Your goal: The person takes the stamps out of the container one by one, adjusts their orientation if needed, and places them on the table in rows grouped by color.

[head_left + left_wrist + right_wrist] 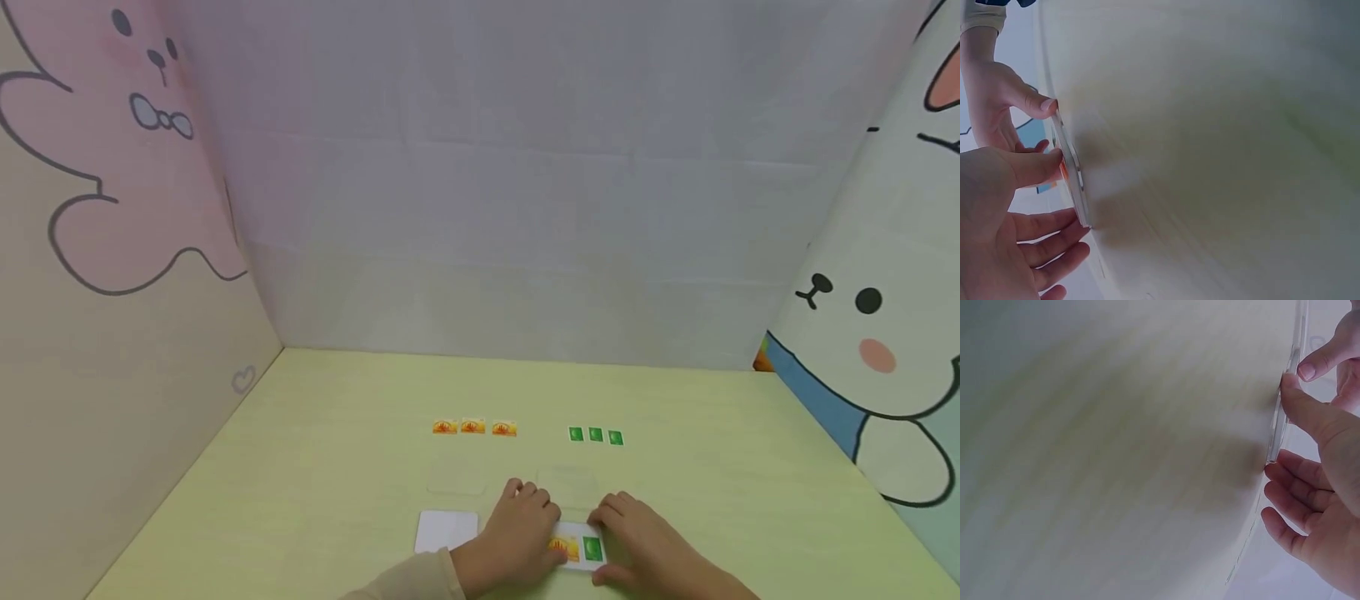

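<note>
A white card lies flat near the table's front, bearing an orange picture and a green picture side by side. My left hand grips its left part, thumb on the orange picture and fingers at the far edge. On the other side, my right hand holds the right end, thumb by the near corner and fingertips at the far corner. Both wrist views show the card edge-on, thin and layered, between thumbs and fingers. A blank white card lies left of my left hand.
Farther back lie small orange picture pieces in a row of three, and three green ones to their right. Two clear rounded sheets, a left one and a right one, lie in front of them. Printed cloth walls surround the table.
</note>
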Action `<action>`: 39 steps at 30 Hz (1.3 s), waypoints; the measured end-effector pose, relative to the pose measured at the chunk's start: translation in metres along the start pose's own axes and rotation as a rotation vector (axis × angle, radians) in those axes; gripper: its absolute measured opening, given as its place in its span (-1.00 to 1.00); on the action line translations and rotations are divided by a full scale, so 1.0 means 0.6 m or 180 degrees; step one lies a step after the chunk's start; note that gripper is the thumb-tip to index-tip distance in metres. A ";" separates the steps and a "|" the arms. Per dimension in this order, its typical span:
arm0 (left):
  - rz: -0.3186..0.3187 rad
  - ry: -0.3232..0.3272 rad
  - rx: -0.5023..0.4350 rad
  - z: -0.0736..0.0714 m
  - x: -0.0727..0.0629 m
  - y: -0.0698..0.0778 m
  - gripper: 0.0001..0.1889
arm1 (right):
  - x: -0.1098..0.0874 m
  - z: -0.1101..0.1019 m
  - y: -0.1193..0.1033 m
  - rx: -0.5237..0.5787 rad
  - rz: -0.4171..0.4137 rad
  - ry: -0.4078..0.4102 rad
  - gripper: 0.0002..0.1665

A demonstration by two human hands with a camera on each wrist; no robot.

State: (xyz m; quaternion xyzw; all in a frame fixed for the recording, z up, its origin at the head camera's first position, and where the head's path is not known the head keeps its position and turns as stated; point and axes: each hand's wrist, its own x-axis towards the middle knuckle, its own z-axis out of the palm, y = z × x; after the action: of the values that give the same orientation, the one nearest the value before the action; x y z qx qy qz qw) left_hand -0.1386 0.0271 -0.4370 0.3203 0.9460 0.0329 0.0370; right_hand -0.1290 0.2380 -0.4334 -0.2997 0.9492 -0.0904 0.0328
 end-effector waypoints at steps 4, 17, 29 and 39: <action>-0.0070 0.0049 -0.0016 -0.002 0.000 -0.001 -0.59 | 0.003 -0.003 -0.001 -0.0003 -0.0049 0.0051 -0.28; -0.0153 0.0063 0.0018 0.002 0.006 -0.001 -0.61 | 0.004 -0.004 -0.003 -0.0014 -0.0065 0.0084 -0.28; -0.0207 0.0042 0.0009 -0.003 0.003 -0.006 -0.63 | 0.001 0.000 -0.005 -0.0045 -0.0040 0.0107 -0.27; -0.0199 0.0148 0.0039 -0.001 0.001 -0.011 -0.67 | 0.000 -0.001 -0.005 -0.0088 -0.0003 0.0069 -0.25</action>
State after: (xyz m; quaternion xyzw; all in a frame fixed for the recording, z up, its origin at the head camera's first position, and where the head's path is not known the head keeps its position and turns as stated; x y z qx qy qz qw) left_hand -0.1428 0.0223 -0.4370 0.2899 0.9564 0.0334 0.0141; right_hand -0.1275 0.2354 -0.4320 -0.2996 0.9505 -0.0805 0.0183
